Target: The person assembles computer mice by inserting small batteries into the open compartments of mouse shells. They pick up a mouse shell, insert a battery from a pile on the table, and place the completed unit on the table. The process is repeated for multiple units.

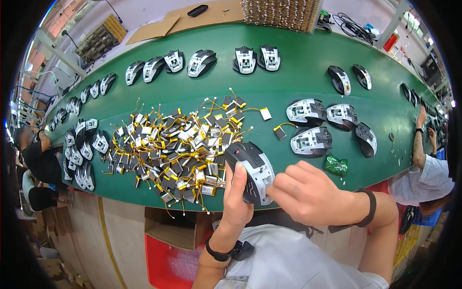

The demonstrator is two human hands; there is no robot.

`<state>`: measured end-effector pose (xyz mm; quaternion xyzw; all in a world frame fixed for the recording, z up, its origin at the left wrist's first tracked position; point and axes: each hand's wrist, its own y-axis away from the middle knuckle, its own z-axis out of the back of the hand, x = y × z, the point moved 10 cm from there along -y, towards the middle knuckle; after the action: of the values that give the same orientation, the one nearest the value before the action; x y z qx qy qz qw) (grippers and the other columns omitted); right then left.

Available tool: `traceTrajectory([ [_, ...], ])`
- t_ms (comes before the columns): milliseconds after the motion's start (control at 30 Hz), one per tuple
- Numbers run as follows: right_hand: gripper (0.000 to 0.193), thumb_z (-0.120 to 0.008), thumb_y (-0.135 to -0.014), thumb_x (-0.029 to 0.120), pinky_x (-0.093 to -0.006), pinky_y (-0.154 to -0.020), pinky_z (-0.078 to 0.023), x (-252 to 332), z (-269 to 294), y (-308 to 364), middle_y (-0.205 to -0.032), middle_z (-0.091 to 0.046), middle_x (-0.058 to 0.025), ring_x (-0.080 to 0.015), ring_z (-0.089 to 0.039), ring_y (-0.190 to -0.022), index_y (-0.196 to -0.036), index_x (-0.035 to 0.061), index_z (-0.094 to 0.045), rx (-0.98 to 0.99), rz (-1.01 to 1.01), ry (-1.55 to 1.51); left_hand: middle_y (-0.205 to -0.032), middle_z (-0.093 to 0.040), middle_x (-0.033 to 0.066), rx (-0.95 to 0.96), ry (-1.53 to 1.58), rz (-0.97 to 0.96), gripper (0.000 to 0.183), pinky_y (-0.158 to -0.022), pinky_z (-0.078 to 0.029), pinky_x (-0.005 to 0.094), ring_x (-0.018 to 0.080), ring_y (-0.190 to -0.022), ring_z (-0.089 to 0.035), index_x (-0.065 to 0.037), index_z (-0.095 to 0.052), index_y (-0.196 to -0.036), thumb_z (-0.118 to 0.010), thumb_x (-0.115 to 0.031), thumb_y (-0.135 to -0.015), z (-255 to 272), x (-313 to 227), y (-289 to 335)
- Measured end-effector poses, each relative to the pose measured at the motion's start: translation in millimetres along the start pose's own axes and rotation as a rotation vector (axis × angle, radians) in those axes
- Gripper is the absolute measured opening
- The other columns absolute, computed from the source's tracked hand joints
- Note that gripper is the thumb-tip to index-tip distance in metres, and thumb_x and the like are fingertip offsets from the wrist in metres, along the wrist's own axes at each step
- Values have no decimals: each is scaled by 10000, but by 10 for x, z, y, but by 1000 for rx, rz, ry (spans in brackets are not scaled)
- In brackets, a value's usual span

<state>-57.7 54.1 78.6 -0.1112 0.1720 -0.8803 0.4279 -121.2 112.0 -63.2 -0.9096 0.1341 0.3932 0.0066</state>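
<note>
The counter (192, 91) is green. The held mouse (252, 174) mixes black with silvery white, plus one small red mark. Left of it, piled batteries (178, 144) show grey, silver and yellow. To the right, a crumpled wrapper (335, 165) gleams green; the near bin (155, 262) is red.

Most fingers of the left hand (235, 200) are hidden behind the mouse (254, 167); the fingertips of the right hand (308, 192) are covered by its own curled knuckles (whether anything is pinched cannot be told). Left of the hands, many batteries (173, 139) are partly buried under others. Beyond the hands, a brown stack (281, 15) is cut off by the top edge.
</note>
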Motion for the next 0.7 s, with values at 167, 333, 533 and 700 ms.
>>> traceTrajectory([
  [167, 280, -643, -635, 75, -304, -558, -404, -7, 5, 113, -772, -476, -65, -187, -476, -650, -888, -43, -617, -121, -110, -72, -1070, -666, 137, -39, 52, -6, 536, -830, -535, 347, 216, -934, -665, -38, -531, -1248, -282, -462, -1035, -14, -46, -20],
  [333, 347, -662, -609, 25, -291, -526, -437, -30, 2, 175, -776, -485, -63, -185, -487, -629, -943, -62, -630, -184, -122, -160, -1076, -655, 139, -60, 38, -36, 533, -805, -537, 336, 216, -917, -662, -35, -523, -1242, -285, -464, -1034, -52, -70, -1],
  [533, 314, -701, -681, 23, -265, -533, -470, -39, -96, 270, -844, -555, -83, -193, -555, -648, -983, -48, -650, -126, -219, -180, -1097, -619, 177, 71, -29, -83, 606, -707, -559, 370, 270, -807, -667, -27, -426, -1322, -278, -528, -1014, -98, -92, -38],
  [700, 238, -695, -831, -6, -251, -604, -528, -457, -278, 686, -1013, -667, -166, -167, -670, -779, -1062, -48, -655, -329, -701, -904, -1189, -555, 222, 281, 201, -105, 640, -669, -580, 395, 310, -819, -679, -38, -304, -1387, -388, -531, -990, -154, -221, -145],
])
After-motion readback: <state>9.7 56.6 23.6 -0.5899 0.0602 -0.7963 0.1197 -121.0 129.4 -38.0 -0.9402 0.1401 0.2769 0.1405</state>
